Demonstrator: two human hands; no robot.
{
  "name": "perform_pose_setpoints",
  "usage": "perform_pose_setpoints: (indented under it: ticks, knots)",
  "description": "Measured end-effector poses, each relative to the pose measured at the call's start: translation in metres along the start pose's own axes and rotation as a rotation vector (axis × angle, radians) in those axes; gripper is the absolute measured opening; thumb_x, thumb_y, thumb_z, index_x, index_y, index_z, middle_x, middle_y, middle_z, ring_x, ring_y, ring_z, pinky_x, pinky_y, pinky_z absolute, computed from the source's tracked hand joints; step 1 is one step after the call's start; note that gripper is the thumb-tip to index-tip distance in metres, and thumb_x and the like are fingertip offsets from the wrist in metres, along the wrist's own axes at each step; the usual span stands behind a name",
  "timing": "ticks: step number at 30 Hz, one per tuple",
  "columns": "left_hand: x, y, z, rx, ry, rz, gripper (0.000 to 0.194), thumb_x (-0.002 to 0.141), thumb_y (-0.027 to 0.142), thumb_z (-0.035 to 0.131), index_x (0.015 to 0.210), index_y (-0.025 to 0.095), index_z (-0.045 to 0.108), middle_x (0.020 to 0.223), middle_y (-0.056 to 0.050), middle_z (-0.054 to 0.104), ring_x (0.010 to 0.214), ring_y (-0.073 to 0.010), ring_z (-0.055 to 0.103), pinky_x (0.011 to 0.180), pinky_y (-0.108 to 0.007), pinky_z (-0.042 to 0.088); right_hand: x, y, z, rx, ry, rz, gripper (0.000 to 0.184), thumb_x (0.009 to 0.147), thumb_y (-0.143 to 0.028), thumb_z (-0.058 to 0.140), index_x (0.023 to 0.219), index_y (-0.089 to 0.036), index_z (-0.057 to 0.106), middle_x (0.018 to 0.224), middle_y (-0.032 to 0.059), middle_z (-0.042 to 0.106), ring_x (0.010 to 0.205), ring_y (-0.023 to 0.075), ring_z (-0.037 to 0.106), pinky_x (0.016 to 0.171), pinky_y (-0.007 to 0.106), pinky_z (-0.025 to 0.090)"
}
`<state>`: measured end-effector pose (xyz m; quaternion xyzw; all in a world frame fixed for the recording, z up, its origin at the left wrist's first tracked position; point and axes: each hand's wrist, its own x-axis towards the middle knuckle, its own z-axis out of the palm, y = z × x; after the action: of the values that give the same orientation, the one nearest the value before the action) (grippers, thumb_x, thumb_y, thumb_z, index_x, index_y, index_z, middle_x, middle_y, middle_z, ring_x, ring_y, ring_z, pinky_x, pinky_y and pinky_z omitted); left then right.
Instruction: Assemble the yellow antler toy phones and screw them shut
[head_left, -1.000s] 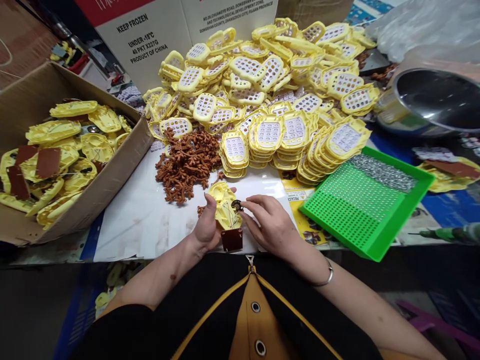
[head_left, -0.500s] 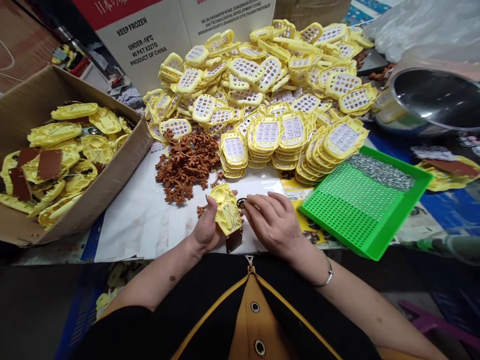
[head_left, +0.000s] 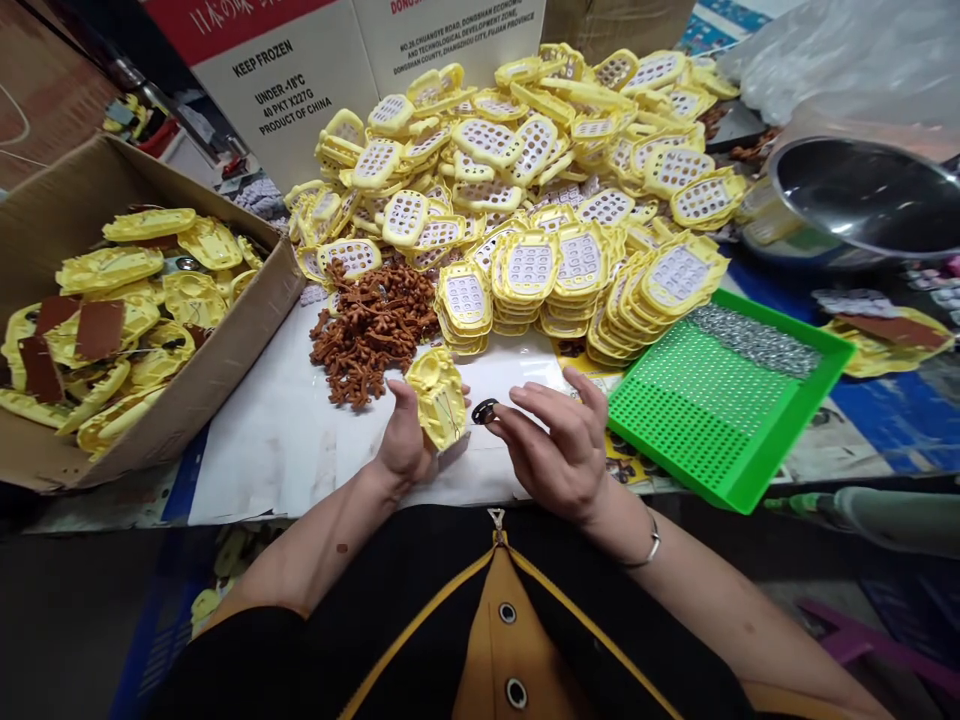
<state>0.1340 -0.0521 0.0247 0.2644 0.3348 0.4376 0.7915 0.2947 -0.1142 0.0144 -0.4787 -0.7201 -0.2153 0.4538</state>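
Observation:
In my left hand (head_left: 409, 435) I hold a yellow plastic toy-phone shell (head_left: 439, 398), tilted, its hollow inner side facing me and thin wires showing in it. The fingers of that hand wrap behind the shell. My right hand (head_left: 555, 440) pinches a small round black disc (head_left: 485, 411), which looks like a little speaker, between thumb and fingertips. The disc is apart from the shell, just to its right. Close beyond the left hand lies a heap of brown plastic pieces (head_left: 367, 335).
Stacked yellow keypad shells (head_left: 529, 270) stand behind my hands, before a big loose pile (head_left: 487, 140). A green basket (head_left: 727, 480) of screws sits at right, a metal bowl (head_left: 862, 190) beyond it. A cardboard box (head_left: 225, 370) of wired shells stands at left.
The disc and my right hand have drawn away from the shell. My left hand has turned the shell more upright and shifted it slightly left; the brown board below it no longer shows.

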Motion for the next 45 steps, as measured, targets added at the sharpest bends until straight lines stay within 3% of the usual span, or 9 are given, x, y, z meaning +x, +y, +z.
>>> perform_pose_setpoints:
  ticks: [4,7,10,13,19,24,29,34,45]
  knots:
    - [0.001,0.004,-0.012,0.046,0.014,0.266,0.071,0.068,0.058,0.071,0.128,0.022,0.058,0.114,-0.009,0.067,0.116,-0.028,0.056,0.096,-0.032,0.044,0.002,0.006,-0.009,-0.079,0.064,-0.012,0.032,0.08,-0.02,0.068,0.109,-0.03,0.059,0.097,0.0031,0.066,0.092,0.0209,0.064,0.1,0.053,0.047]
    - [-0.002,0.008,-0.014,0.183,-0.033,0.333,0.076,0.06,0.055,0.078,0.126,0.022,0.06,0.121,-0.01,0.064,0.123,-0.0325,0.05,0.1,-0.035,0.041,0.009,0.006,-0.015,-0.056,0.089,0.054,0.033,0.081,-0.022,0.067,0.111,-0.035,0.057,0.098,0.0027,0.065,0.089,0.0217,0.064,0.099,0.055,0.046]
    - [-0.006,0.011,-0.008,0.345,-0.203,0.232,0.086,0.052,0.066,0.076,0.123,0.018,0.064,0.118,-0.012,0.065,0.119,-0.0357,0.052,0.1,-0.038,0.041,0.018,0.002,-0.016,0.086,0.076,0.113,0.03,0.083,-0.02,0.065,0.109,-0.032,0.057,0.102,0.0043,0.064,0.093,0.0213,0.063,0.101,0.052,0.045]
    - [-0.008,0.009,0.001,0.367,-0.316,0.079,0.085,0.056,0.075,0.065,0.116,0.015,0.068,0.119,-0.014,0.066,0.119,-0.0363,0.053,0.102,-0.04,0.04,0.023,-0.002,-0.013,0.194,0.039,0.105,0.024,0.084,-0.019,0.064,0.107,-0.027,0.059,0.106,0.0059,0.065,0.098,0.0206,0.063,0.104,0.05,0.043]
    - [-0.014,0.004,0.007,0.193,-0.317,-0.145,0.083,0.053,0.078,0.065,0.106,0.015,0.07,0.106,-0.013,0.07,0.114,-0.0348,0.058,0.096,-0.042,0.048,0.021,-0.006,-0.004,0.137,0.031,0.099,0.015,0.086,-0.021,0.062,0.101,-0.022,0.061,0.105,0.0066,0.068,0.101,0.0191,0.062,0.106,0.049,0.04]
    - [-0.015,0.002,0.004,0.228,-0.294,-0.252,0.079,0.062,0.077,0.06,0.106,0.011,0.067,0.091,-0.01,0.071,0.103,-0.0317,0.064,0.085,-0.038,0.053,0.019,-0.005,-0.002,0.043,0.01,-0.041,0.014,0.086,-0.018,0.062,0.1,-0.018,0.062,0.102,0.0068,0.071,0.104,0.0187,0.06,0.11,0.049,0.035]
    - [-0.013,-0.002,-0.002,0.281,-0.171,-0.289,0.083,0.055,0.085,0.056,0.094,0.012,0.069,0.082,-0.013,0.072,0.091,-0.0314,0.067,0.077,-0.038,0.055,0.024,-0.009,-0.007,-0.046,-0.111,0.045,0.008,0.089,-0.02,0.058,0.095,-0.016,0.063,0.096,0.0081,0.071,0.1,0.0193,0.061,0.109,0.047,0.033]
    - [-0.011,-0.004,-0.005,0.329,-0.135,-0.24,0.076,0.056,0.079,0.062,0.094,0.013,0.069,0.086,-0.012,0.072,0.095,-0.0305,0.067,0.078,-0.034,0.054,0.028,-0.013,-0.013,-0.112,-0.244,0.038,0.011,0.09,-0.015,0.054,0.094,-0.014,0.064,0.099,0.0097,0.07,0.098,0.0206,0.06,0.111,0.05,0.028]
    - [-0.013,0.007,0.006,0.139,-0.254,-0.45,0.083,0.055,0.081,0.061,0.103,0.014,0.067,0.096,-0.013,0.071,0.102,-0.0356,0.064,0.086,-0.046,0.051,0.011,0.011,0.006,0.146,-0.054,-0.086,0.017,0.089,-0.01,0.05,0.101,-0.019,0.059,0.099,0.0054,0.069,0.103,0.0182,0.06,0.107,0.05,0.039]
